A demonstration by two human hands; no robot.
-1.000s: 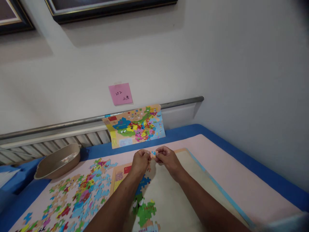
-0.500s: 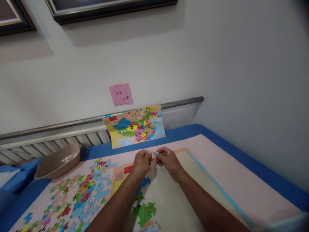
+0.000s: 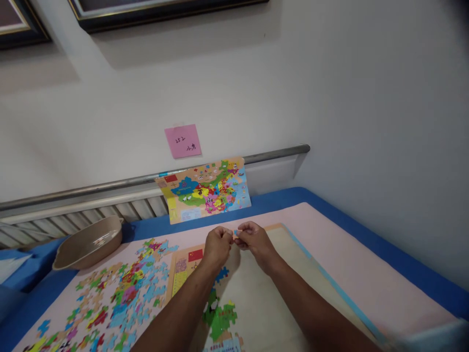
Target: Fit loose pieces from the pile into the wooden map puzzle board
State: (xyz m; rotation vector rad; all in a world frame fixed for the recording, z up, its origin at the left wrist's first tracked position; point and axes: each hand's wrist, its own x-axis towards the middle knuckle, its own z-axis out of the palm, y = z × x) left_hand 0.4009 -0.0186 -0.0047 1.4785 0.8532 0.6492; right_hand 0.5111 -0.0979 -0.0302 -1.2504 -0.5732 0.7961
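Above the far part of the puzzle board [image 3: 271, 283], my left hand [image 3: 218, 247] and my right hand [image 3: 257, 246] meet with fingertips pinched. Between them shows a small puzzle piece [image 3: 236, 233], blue and orange. Whether it is one piece or two joined ones I cannot tell, as my fingers cover its edges. Under my left forearm lies the partly assembled puzzle [image 3: 222, 318], with green, blue and orange sections and a red flag [image 3: 195, 255] at its upper left. The rest of the board shows a bare beige surface inside an orange and light blue border.
Many loose puzzle pieces [image 3: 128, 296] spread over the pink sheet at left. Behind them stands a brown basin [image 3: 90, 244]. A printed reference map [image 3: 205, 191] leans on the wall rail [image 3: 274, 154], below a pink note [image 3: 183, 141].
My hands stay over the same spot, with the fingers shifting slightly about the piece. Less of its blue part shows now. The view has tilted a little.
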